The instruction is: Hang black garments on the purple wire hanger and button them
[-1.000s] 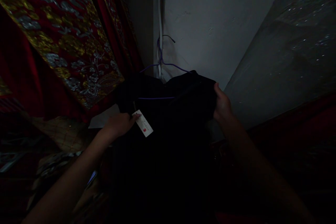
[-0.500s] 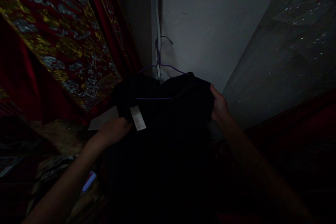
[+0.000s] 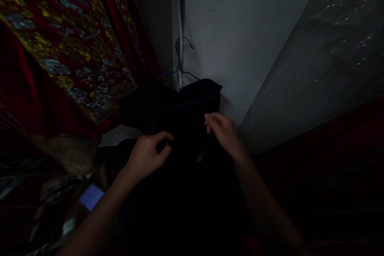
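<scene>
A black garment hangs on a thin purple wire hanger; its folds are mostly lost in the dark. My left hand is over the garment's upper left front, with thumb and forefinger curved apart and nothing visible between them. My right hand is at the upper right front, below the shoulder, its fingers loosely bent and a little apart. Whether either hand touches the cloth cannot be told. A small pale spot shows on the dark cloth between the hands, too dim to name.
Red cloth with gold and silver embroidery hangs at left. A white cord runs down the pale wall behind the hanger. Clear plastic sheeting covers the right side. A lit phone screen shows at lower left.
My right hand has let go of the garment's right shoulder and moved left. My left hand has moved right from the garment's side. The white tag seen earlier is no longer plainly visible.
</scene>
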`<state>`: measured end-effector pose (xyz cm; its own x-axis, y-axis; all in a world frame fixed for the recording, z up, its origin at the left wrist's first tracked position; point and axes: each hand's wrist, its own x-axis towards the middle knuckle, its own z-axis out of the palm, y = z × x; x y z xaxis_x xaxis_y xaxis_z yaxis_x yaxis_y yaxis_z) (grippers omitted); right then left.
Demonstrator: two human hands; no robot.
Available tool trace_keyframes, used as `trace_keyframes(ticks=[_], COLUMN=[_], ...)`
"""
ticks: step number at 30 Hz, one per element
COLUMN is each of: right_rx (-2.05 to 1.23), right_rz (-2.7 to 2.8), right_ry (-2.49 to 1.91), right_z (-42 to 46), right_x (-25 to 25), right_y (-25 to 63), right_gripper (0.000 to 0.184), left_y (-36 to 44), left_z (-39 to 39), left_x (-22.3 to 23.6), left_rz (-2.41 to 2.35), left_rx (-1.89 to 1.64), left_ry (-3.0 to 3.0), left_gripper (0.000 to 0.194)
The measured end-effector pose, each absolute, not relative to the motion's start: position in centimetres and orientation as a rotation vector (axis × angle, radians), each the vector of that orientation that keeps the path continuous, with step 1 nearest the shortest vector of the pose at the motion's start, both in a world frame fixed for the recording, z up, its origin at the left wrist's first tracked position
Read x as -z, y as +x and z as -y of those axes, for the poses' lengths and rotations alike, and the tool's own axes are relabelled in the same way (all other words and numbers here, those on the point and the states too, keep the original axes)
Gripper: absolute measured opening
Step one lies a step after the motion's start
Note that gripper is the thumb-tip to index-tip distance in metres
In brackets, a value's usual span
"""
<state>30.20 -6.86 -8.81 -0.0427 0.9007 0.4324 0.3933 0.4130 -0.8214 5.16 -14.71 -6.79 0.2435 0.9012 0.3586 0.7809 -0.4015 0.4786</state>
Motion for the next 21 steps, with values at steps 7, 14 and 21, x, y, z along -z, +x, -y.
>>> trace_keyframes(ticks=[7, 14, 21], right_rx=[-1.007, -1.196, -1.213], right_rz=[1.739, 1.573, 1.402], right_ry=[-1.308, -1.420, -1.217], right_z=[9.3, 11.3, 11.7], right_x=[15.3, 18.7, 21.1], right_y=[22.1, 21.3, 20.7], right_gripper=[0.027, 0.047, 0.051], left_y=[7.9, 7.9, 9.9], left_z=[14.4, 13.7, 13.9], left_x=[10.5, 19.8, 25.6], left_rz=[-1.284, -1.345, -1.552], left_rx=[-1.320, -1.664, -1.539], left_ry=[2.073, 1.528, 1.496], left_gripper=[0.025, 0.079, 0.034])
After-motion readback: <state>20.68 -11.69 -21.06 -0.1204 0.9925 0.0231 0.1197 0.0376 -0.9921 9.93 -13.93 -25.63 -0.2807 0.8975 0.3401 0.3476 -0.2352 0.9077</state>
